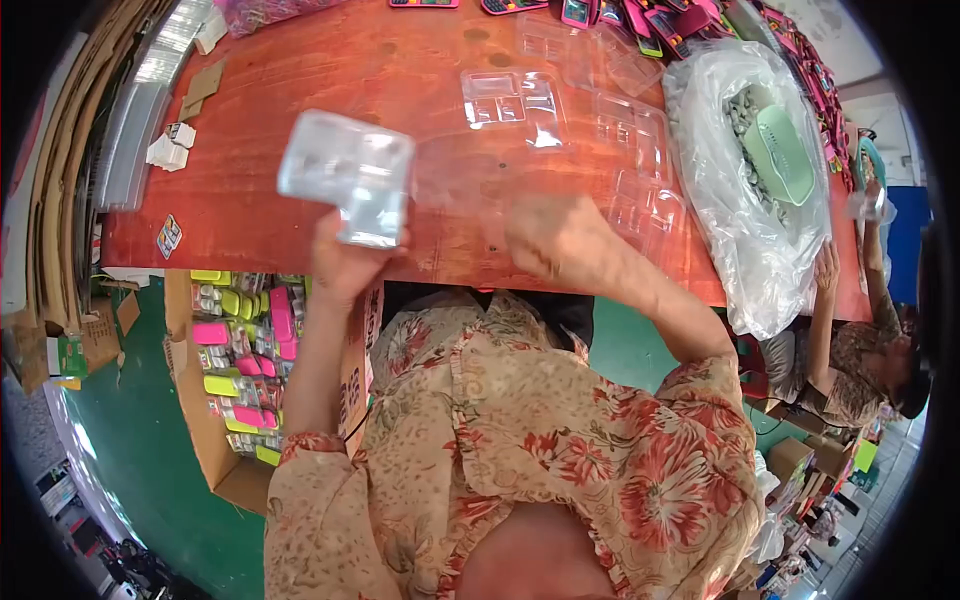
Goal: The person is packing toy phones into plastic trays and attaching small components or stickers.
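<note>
My left hand (350, 258) grips a stack of clear plastic blister trays (345, 165) above the table's near edge, left of centre. The trays are nested and L-shaped, with moulded pockets. My right hand (560, 238) is above the table to the right, its fingers curled but smeared by motion. A faint see-through blur lies between the two hands; what it is I cannot make out. Beyond my hands, a single clear blister tray (497, 103) lies on the red table. More clear trays (640, 205) lie on the table right of it.
At the right stands a clear plastic bag (710, 200) of small grey pieces, a green basket (785, 155) in it. Pink handheld toys (640, 20) lie along the far edge. A carton (190, 400) of pink and yellow packs stands below left. A co-worker's arm (825, 300) reaches in at right.
</note>
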`<state>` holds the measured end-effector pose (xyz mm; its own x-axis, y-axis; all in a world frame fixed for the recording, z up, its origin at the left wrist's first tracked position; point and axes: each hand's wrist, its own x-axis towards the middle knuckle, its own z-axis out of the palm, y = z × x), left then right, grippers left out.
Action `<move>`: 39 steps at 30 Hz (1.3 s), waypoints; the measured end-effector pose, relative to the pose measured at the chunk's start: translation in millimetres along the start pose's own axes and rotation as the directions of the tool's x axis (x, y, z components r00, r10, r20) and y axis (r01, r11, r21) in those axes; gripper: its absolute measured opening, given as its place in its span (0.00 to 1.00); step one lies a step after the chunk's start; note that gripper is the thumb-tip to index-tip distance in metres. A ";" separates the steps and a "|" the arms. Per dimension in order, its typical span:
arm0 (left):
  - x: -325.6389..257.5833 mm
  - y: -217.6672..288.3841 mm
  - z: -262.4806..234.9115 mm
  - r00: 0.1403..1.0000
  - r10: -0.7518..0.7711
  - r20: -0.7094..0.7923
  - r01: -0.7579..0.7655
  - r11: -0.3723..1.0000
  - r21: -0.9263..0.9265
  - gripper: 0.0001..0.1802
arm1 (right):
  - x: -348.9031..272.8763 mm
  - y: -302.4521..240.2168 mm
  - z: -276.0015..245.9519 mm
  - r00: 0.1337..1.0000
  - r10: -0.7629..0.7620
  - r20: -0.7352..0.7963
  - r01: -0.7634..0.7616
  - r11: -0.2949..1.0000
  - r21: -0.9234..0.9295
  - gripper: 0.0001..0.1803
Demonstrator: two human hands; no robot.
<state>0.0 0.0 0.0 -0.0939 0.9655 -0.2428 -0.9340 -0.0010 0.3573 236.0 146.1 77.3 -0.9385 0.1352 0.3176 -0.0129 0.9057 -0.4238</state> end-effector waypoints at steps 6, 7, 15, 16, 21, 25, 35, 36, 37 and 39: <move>1.5 13.5 -2.9 0.984 0.177 0.004 -0.177 0.984 0.038 0.32 | -50.2 -7.1 6.1 0.947 0.228 0.228 -0.163 0.948 -0.273 0.06; 1.2 15.4 -2.9 0.984 0.178 0.009 -0.178 0.982 0.056 0.33 | -51.1 -8.3 3.2 0.948 0.226 0.225 -0.161 0.948 -0.276 0.06; 17.4 2.4 23.5 0.985 0.160 0.059 -0.164 0.984 0.068 0.31 | 29.6 39.1 4.8 0.984 0.167 -0.067 -0.179 0.929 -0.324 0.19; 22.9 -2.0 27.9 0.985 0.158 0.073 -0.162 0.985 0.059 0.31 | 36.4 56.8 16.6 0.987 0.083 -0.138 -0.127 0.928 -0.349 0.20; 38.2 -16.4 37.5 0.983 0.143 0.116 -0.148 0.989 0.032 0.30 | 30.7 89.1 41.7 0.969 0.244 -0.049 -0.243 0.887 -0.393 0.26; 42.6 -16.9 34.4 0.984 0.126 0.123 -0.129 0.992 0.014 0.30 | 17.7 89.2 36.3 0.956 0.294 -0.019 -0.280 0.887 -0.368 0.26; 61.5 -34.3 33.9 0.985 0.156 0.080 -0.159 0.987 0.037 0.28 | 78.9 28.6 18.8 0.991 0.122 -0.048 -0.101 0.945 0.312 0.14; 63.7 -33.7 31.6 0.983 0.162 0.082 -0.166 0.985 0.040 0.28 | 87.5 27.4 21.2 0.996 0.077 0.041 -0.085 0.964 0.252 0.11; 65.6 -32.8 29.9 0.986 0.142 0.089 -0.145 0.989 0.022 0.28 | 93.8 31.9 29.0 0.997 0.070 0.040 -0.078 0.961 0.266 0.09; 66.0 -29.2 27.6 0.986 0.132 0.097 -0.133 0.991 0.005 0.28 | 101.2 37.1 26.5 0.982 0.121 0.145 -0.173 0.884 0.435 0.08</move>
<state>30.5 71.0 -1.5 -0.1829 0.9775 -0.1047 -0.9115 -0.1287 0.3907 131.4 182.8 71.3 -0.9731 0.1845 0.1378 0.0011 0.6023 -0.7982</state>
